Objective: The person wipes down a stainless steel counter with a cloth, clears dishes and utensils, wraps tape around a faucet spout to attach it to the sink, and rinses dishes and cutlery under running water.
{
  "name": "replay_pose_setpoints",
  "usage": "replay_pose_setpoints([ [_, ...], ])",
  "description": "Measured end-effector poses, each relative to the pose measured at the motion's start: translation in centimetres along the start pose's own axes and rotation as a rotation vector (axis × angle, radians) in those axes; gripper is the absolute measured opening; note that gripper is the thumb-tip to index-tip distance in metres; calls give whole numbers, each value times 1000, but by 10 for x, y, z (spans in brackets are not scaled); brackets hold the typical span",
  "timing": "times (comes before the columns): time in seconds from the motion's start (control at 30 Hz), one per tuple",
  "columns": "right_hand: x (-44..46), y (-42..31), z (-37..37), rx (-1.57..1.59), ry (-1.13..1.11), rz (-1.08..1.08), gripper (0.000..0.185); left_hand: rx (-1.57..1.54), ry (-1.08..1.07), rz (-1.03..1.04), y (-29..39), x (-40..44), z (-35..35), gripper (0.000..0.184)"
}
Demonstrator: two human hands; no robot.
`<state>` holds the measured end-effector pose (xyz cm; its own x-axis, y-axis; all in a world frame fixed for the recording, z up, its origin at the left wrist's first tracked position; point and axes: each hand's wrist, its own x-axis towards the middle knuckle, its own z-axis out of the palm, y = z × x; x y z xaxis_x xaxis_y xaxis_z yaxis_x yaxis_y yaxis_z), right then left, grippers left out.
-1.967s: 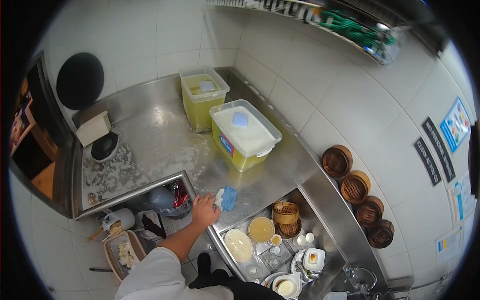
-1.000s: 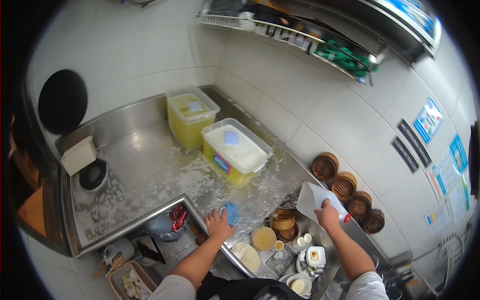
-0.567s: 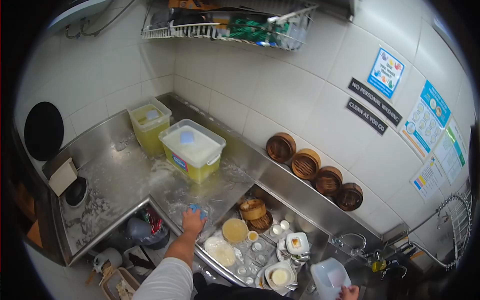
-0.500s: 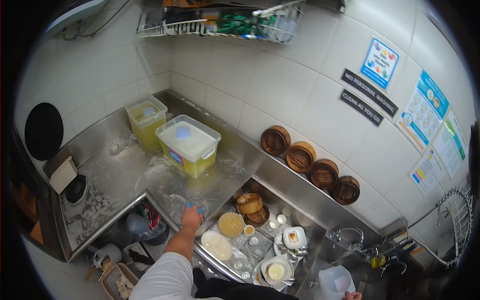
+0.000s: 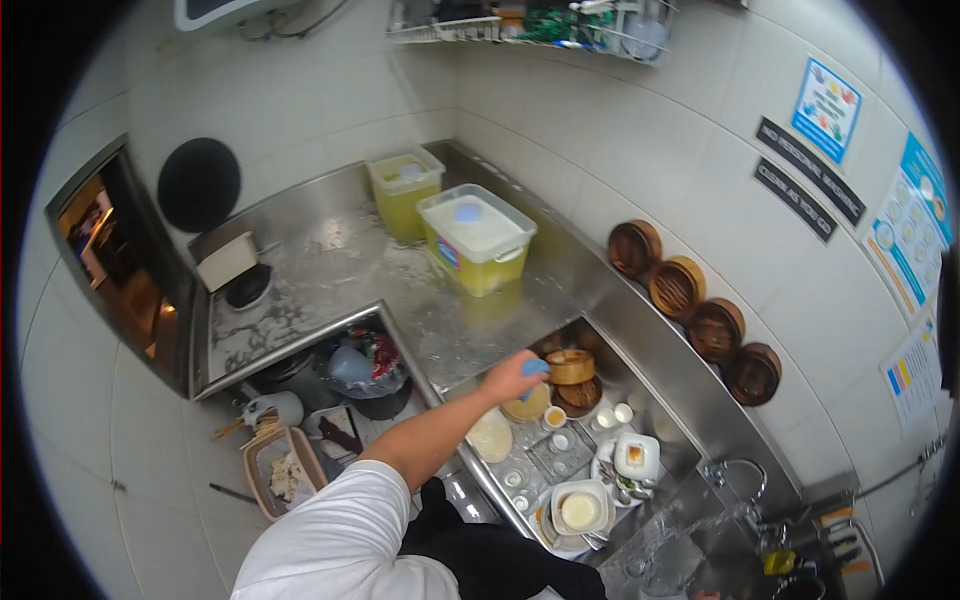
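Note:
My left hand (image 5: 512, 380) is closed round a blue cloth (image 5: 535, 368), held above the near edge of the sink basin, just left of a bamboo steamer (image 5: 570, 367). Beneath and around it lie a tan round dish (image 5: 527, 403), a white plate (image 5: 490, 436), small cups and glass bowls. My right hand is out of view. Further back on the wet steel counter (image 5: 400, 300) stand two clear tubs of yellow-green liquid, one foamy (image 5: 478, 238) and one behind it (image 5: 405, 195).
Four bamboo steamers (image 5: 676, 287) lean along the right wall ledge. Stacked bowls (image 5: 580, 510) and a square dish (image 5: 637, 456) fill the basin's near end, beside a tap (image 5: 745, 475). A bin (image 5: 370, 370) and a beige tub (image 5: 283, 472) stand below the counter at left.
My left hand has lifted the blue cloth off the counter and moved right, over the basin's edge. My right hand and the white container have left the view. The camera has turned left.

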<state>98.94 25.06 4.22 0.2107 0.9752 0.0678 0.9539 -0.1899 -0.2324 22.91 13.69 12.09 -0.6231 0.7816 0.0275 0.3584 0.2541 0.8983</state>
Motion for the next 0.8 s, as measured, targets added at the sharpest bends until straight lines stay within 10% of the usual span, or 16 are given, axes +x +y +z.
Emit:
replay_pose_setpoints([
  [0.1, 4, -126, -6, 426, -206, -164, 57, 131, -77, 279, 30, -14, -5, 50],
  [0.13, 24, -160, 55, 748, -12, -602, 21, 156, -114, 382, 36, -15, -4, 51],
  [0.43, -169, -615, 57, 1870, -1381, -141, 68, 93, -428, 637, 11, -18, -44, 69],
  [0.6, -217, -734, 129, 1999, -1534, 274, 42, 62, 167, 468, -81, -19, -218, 63],
  [0.73, -215, -815, 180, 1713, -1496, 374, 31, -248, 428, -190, -205, -105, -403, 35],
  [0.8, -221, -851, 193, 1617, -1432, 324, 25, 134, 705, -166, -273, -166, -466, 32],
])
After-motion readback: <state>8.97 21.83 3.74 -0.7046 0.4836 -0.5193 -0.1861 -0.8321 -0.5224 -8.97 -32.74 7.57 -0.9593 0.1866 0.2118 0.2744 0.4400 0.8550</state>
